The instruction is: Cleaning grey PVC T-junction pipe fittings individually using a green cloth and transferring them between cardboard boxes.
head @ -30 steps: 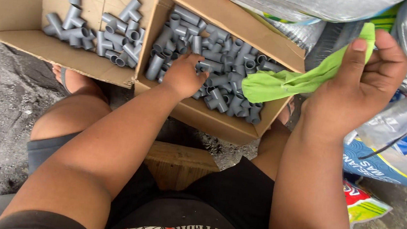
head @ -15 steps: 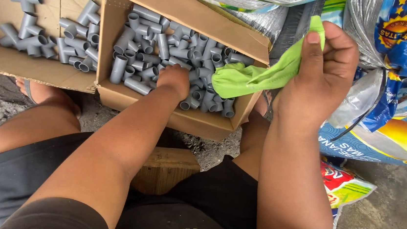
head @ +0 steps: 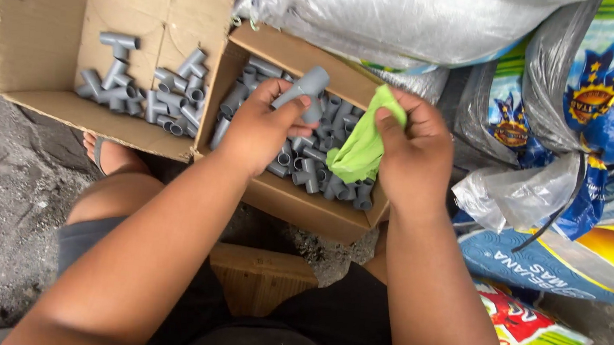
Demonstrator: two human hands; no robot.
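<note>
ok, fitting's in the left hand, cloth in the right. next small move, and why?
Probably bring the cloth onto the fitting and wipe it. The left hand holds the grey tee fitting lifted above the full box, and the right hand pinches the green cloth just beside it, not yet touching.

The left hand (head: 263,128) is gripping a grey fitting (head: 305,89) above the right box (head: 304,209) of fittings. The right hand (head: 413,148) is pinching a green cloth (head: 359,147) just beside it. Another box (head: 45,31) is sitting left, sacks (head: 572,107) right.
</note>
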